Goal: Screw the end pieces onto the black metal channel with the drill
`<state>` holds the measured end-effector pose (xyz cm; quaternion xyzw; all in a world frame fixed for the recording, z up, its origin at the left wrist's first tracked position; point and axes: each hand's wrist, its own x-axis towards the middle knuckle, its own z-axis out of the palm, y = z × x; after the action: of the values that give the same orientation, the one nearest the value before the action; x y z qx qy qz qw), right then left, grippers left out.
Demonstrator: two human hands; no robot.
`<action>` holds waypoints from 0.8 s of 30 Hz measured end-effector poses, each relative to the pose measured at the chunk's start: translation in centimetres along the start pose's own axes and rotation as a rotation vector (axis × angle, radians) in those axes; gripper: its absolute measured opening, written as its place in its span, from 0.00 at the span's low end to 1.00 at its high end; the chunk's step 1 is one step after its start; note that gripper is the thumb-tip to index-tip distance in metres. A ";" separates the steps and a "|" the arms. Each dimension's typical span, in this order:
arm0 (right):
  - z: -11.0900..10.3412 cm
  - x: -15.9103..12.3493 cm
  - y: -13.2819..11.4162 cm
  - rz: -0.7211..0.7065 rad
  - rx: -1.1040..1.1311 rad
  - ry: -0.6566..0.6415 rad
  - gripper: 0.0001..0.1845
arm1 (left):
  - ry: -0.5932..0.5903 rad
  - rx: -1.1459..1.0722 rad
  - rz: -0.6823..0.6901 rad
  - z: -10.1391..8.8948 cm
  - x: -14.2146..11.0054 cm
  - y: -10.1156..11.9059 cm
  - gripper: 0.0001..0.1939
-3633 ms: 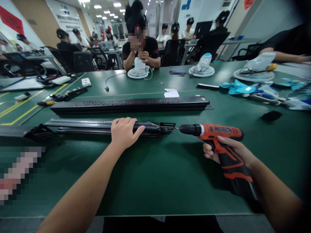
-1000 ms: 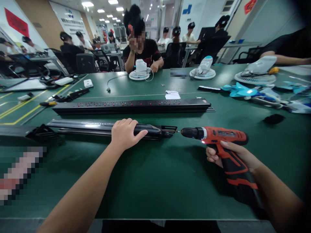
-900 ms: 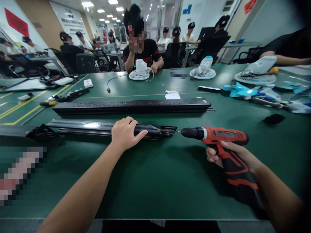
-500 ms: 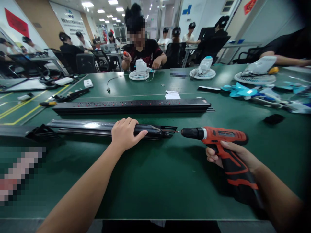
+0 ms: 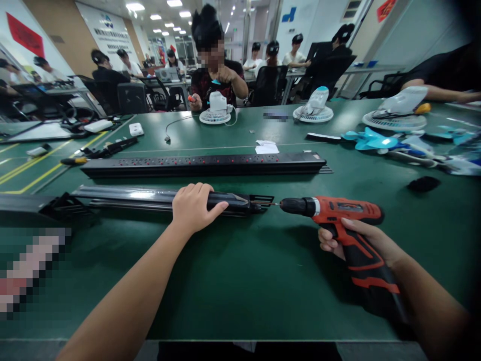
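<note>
My left hand [image 5: 193, 208] is wrapped over a long black power strip housing [image 5: 128, 193] lying crosswise on the green table, gripping it near its right end. In my right hand [image 5: 361, 238] is an orange and black cordless drill [image 5: 341, 209], held level by its handle. Its thin bit points left and reaches the open-framed end piece [image 5: 261, 203] of the housing. Whether the tip sits in a screw is too small to tell. Just behind lies a second black power strip [image 5: 203, 164], with a row of sockets and red dots along its top.
Across the table a co-worker sits behind a white fan [image 5: 216, 110], holding an orange-handled tool. Two more fans [image 5: 313, 108] stand to the right, near blue fan blades [image 5: 370, 139]. A black part [image 5: 424, 184] lies at right, paper [image 5: 266, 147] at the back, a dark housing [image 5: 22, 203] at left.
My hands, the drill and the housing have hardly moved over the last second; the drill's light, lit a second ago, is off. The co-worker has lowered one hand and raised the other.
</note>
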<state>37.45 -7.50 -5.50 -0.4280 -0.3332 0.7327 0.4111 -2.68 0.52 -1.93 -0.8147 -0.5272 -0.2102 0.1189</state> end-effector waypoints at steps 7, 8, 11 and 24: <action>0.8 -0.3 -0.5 0.026 0.013 0.010 0.19 | 0.002 0.005 0.004 -0.1 0.0 0.0 0.29; 0.8 -0.3 -0.5 0.027 0.012 0.013 0.19 | 0.004 0.006 0.004 -0.1 0.0 0.0 0.29; 0.8 -0.3 -0.5 0.013 0.003 0.028 0.19 | 0.003 0.010 0.005 0.0 0.0 0.1 0.29; 0.4 -0.4 -0.4 0.026 -0.025 0.057 0.18 | 0.006 -0.002 0.001 0.1 0.0 0.0 0.29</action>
<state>37.30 -7.73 -4.88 -0.4580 -0.3249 0.7212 0.4056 -2.63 0.52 -2.00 -0.8145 -0.5262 -0.2133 0.1197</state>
